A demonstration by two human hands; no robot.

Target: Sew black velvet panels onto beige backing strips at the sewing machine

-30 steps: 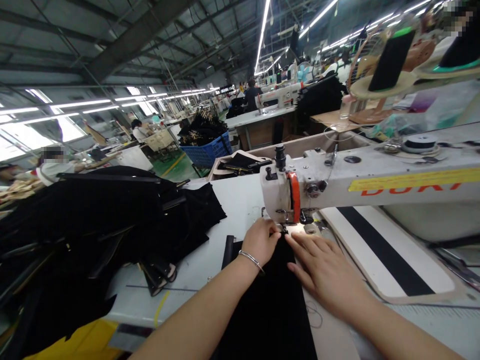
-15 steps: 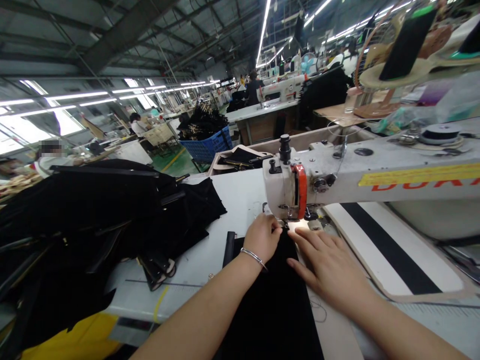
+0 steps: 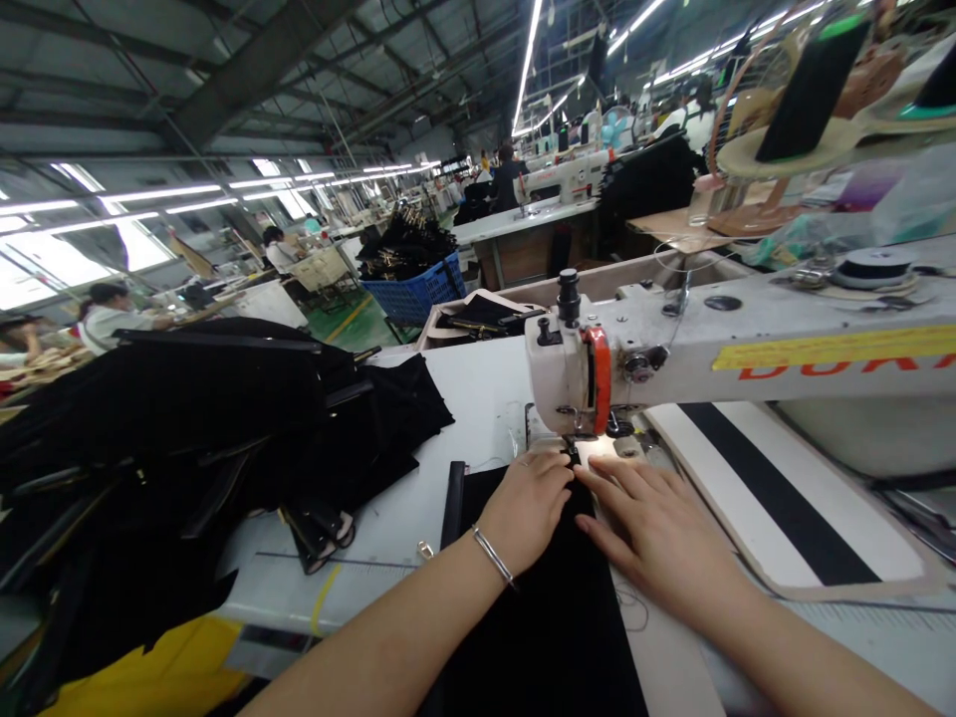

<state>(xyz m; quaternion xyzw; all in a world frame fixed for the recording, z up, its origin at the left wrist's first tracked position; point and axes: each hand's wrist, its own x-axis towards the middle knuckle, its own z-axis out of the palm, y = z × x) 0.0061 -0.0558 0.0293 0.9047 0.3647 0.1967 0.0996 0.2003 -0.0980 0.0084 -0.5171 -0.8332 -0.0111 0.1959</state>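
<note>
A black fabric piece [image 3: 553,617] runs from the bottom of the view up to the needle area of a white sewing machine [image 3: 560,368]. My left hand [image 3: 527,503], with a silver bangle at the wrist, lies on the fabric just left of the presser foot [image 3: 574,450]. Its fingers are stretched forward over the cloth. My right hand [image 3: 649,513] rests flat with fingers spread, its fingertips at the fabric's right edge beside the lit needle area. The needle tip itself is hidden. A dark strip [image 3: 452,503] lies along the fabric's left side.
A heap of black fabric pieces [image 3: 216,398] covers the table's left side. On the right lies a white panel with a black stripe [image 3: 777,488]. Behind are a blue crate [image 3: 418,294] and a thread cone [image 3: 811,95]. Co-workers [image 3: 112,319] sit farther off.
My left hand has gone from a closed pinch near the presser foot to lying flatter, with its fingers reaching forward. My right hand has barely shifted.
</note>
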